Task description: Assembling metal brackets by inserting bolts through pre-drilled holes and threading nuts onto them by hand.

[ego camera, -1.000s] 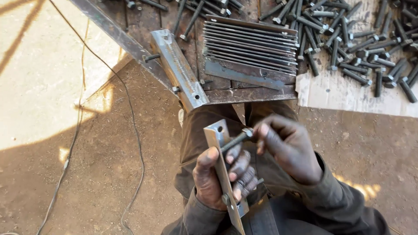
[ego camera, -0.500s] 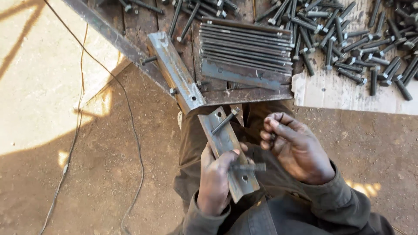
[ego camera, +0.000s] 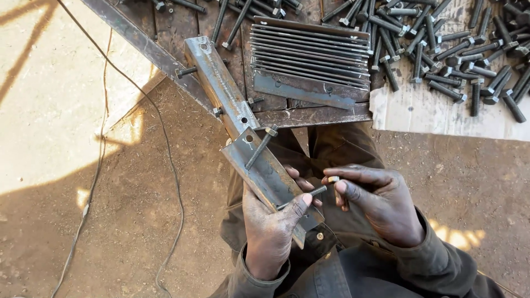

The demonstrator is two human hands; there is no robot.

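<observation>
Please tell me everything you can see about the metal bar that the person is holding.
The metal bar is a flat, grey, rust-stained piece with drilled holes. It lies tilted over the person's lap. The left hand grips its near end, thumb on top. One bolt rests across its far end; a second bolt sticks out beside the thumb. The right hand hovers close, pinching a small nut.

The one camera sits on my head and looks almost straight down over my lap, close above my left hand (ego camera: 273, 234) and right hand (ego camera: 375, 204). It faces forward enough to take in the near edge of the worktop (ego camera: 309, 117) at the top and the dirt floor (ego camera: 110, 221) around me.
</observation>
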